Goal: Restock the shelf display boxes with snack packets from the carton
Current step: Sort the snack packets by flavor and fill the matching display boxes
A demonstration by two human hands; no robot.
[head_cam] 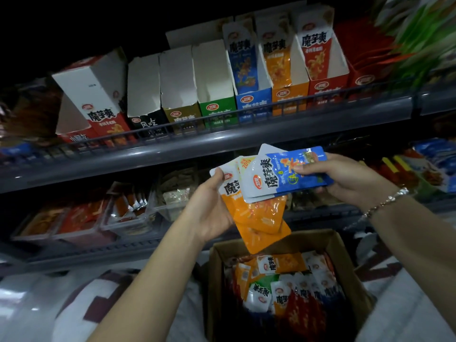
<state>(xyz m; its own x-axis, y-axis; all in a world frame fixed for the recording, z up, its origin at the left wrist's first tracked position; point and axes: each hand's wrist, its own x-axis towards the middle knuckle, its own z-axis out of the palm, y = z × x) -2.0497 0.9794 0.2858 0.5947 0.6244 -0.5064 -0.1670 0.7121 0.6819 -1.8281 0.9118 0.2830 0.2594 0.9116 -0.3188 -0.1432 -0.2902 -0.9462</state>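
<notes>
Nearest, the open carton (pixel 345 265) holds mixed snack packets. Above it the left hand (pixel 212 208) grips orange packets (pixel 259 213), long axis running top-left to bottom-right. The right hand (pixel 350 178) pinches blue packets (pixel 291 174) lying crosswise, white ends left. Farther up, display boxes (pixel 254 99) line the shelf (pixel 172 144).

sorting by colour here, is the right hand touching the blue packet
Touching: the head view shows the right hand with its thumb pressed on the blue packet.
</notes>
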